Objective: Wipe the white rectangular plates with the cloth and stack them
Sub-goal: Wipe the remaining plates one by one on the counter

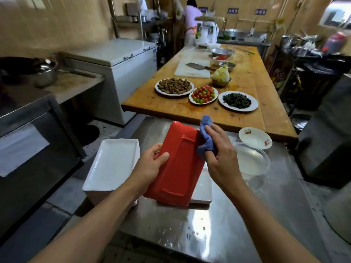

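Head view: left hand [152, 164] gripping tilted red-backed plate [176, 168], right hand [220, 154] clutching blue cloth [206, 137] against it.

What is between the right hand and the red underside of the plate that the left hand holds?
In the head view, a blue cloth lies between the right hand and the plate; the left hand grips the plate's left edge.

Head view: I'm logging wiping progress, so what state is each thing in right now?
Red-backed plate: tilted, underside up, gripped by left hand.
Blue cloth: pressed to the plate by right hand.
White plate stack: face up, untouched.
Glass bowl: upright.
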Demonstrator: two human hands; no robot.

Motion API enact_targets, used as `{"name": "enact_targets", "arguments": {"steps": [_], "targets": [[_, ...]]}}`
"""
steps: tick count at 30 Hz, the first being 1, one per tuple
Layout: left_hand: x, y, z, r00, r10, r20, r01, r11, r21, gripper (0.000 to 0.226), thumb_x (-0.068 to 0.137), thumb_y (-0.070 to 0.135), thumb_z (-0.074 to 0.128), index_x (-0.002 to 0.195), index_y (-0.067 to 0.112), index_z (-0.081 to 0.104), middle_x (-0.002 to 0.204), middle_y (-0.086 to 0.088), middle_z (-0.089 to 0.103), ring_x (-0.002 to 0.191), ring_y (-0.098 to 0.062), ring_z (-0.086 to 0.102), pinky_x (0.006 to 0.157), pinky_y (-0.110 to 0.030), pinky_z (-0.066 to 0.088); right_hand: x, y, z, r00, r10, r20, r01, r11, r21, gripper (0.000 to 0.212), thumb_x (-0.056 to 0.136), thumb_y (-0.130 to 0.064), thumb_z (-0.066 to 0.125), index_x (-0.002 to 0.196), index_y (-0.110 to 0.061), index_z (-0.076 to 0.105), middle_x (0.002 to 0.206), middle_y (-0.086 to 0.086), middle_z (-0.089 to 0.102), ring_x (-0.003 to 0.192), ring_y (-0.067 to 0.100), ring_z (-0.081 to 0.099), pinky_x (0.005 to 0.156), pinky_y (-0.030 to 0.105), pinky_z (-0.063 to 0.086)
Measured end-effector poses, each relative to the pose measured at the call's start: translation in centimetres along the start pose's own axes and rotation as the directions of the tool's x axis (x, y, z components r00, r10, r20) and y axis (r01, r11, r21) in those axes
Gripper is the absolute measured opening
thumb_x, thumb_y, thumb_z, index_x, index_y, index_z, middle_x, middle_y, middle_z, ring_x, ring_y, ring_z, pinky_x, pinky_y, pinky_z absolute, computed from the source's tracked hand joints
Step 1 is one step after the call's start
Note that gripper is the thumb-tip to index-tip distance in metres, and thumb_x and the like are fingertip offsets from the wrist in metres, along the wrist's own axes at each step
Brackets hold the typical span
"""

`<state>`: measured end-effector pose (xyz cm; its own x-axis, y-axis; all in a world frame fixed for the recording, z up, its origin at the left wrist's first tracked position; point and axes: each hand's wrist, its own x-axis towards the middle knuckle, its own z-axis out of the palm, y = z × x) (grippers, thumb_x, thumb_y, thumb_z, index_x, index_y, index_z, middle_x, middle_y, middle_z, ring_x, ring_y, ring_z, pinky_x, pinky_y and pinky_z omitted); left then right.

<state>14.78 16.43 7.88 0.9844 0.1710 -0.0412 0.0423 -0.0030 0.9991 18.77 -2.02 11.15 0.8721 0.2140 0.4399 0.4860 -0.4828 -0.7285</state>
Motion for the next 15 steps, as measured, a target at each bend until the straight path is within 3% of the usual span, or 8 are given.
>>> {"name": "enact_targets", "arguments": {"steps": [4, 10, 15], "targets": [[-0.8, 0.9, -0.9, 0.999, 0.032, 0.009, -0.031, 0.991, -0.134, 0.017, 0.095, 0.006, 0.050, 0.105, 0.014, 0.061, 0.090, -0.006, 0.071, 0.080, -0.021, 0.067, 0.076, -0.036, 0.055, 0.9, -2.8, 1.6, 0.961, -0.127, 0.245, 0.143, 0.988, -0.050, 0.067, 0.079, -0.019, 0.043, 0.143, -0.006, 0.035, 0.152, 0.004, 0.023, 0.142, 0.013, 0.015, 0.117, 0.022, 0.010], [-1.7, 1.5, -1.8, 1.000, 0.011, 0.003, -0.011, 0.981, -0.192, 0.015, 0.094, 0.011, 0.052, 0.107, 0.014, 0.060, 0.088, -0.008, 0.071, 0.077, -0.020, 0.069, 0.069, -0.033, 0.056, 2.3, -4.1, 2.1, 0.943, -0.263, 0.204, 0.300, 0.937, -0.178, 0.051, 0.087, -0.004, 0.054, 0.136, 0.001, 0.042, 0.140, 0.017, 0.042, 0.131, 0.032, 0.035, 0.110, 0.024, 0.020], [-2.1, 2.7, -1.0, 0.999, 0.037, 0.021, -0.030, 0.961, -0.274, 0.017, 0.094, 0.009, 0.051, 0.109, 0.009, 0.059, 0.086, -0.013, 0.071, 0.073, -0.023, 0.068, 0.071, -0.037, 0.058, 3.1, -4.2, 2.4, 0.923, -0.323, 0.210, 0.384, 0.816, -0.432, 0.053, 0.092, -0.022, 0.048, 0.142, -0.009, 0.037, 0.143, 0.011, 0.040, 0.131, 0.030, 0.033, 0.112, 0.032, 0.018]]}}
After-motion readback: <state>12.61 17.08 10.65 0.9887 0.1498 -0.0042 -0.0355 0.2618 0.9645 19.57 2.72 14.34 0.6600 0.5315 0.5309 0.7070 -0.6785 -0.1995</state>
